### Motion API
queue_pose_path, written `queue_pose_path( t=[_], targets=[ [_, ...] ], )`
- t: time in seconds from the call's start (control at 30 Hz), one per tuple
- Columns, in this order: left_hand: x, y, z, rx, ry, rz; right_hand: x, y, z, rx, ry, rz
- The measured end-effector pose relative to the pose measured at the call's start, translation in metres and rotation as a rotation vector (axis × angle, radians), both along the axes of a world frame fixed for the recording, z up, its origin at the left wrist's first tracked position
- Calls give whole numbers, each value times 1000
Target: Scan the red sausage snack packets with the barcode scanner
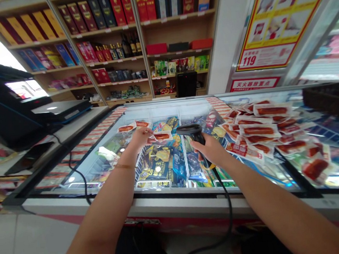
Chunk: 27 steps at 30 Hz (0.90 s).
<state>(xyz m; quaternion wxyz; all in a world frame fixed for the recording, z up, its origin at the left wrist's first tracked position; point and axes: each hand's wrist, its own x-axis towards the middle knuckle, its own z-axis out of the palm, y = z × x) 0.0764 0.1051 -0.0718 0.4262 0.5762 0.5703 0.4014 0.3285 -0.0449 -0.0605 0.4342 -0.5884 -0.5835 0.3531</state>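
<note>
My left hand (pixel 142 139) is closed on one end of a packaged sausage (pixel 162 136), a reddish stick in clear wrapping, held above the freezer's glass top. In my right hand (pixel 210 149) is a black barcode scanner (pixel 189 130), fingers wrapped round its handle, its head pointing left at the package. A cable runs down from the handle. Just beyond my left hand lie two more wrapped sausages (pixel 126 128) on the glass. To the right of the scanner, a loose pile of sausage packages (pixel 259 129) covers part of the glass.
The chest freezer (pixel 175 206) holds bagged goods in wire baskets under its glass. A counter at left bears a checkout machine (pixel 6 100) and a scale (pixel 62 111). A black cable (pixel 81 177) crosses the freezer's left side. Shelves (pixel 115 29) of boxes stand behind; a dark basket (pixel 328 100) sits at right.
</note>
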Motion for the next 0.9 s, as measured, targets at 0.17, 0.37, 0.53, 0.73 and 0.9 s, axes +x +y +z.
queue_pose_path(
  t=[0.17, 0.37, 0.53, 0.73, 0.9],
  targets=[
    [6, -5, 3, -123, -110, 54, 0, 0, -1, -5, -14, 2],
    [5, -7, 1, -98, -285, -42, -1, -1, -1, -2, -19, 2],
    [1, 0, -9, 49, -287, -97, -1, -2, -1, 12, 12, -5],
    [1, 8, -14, 181, -340, -107, -2, -8, 1, 46, 91, 33],
    [4, 5, -10, 218, -439, -159, -5, -14, 1, 63, 181, 121]
  ],
)
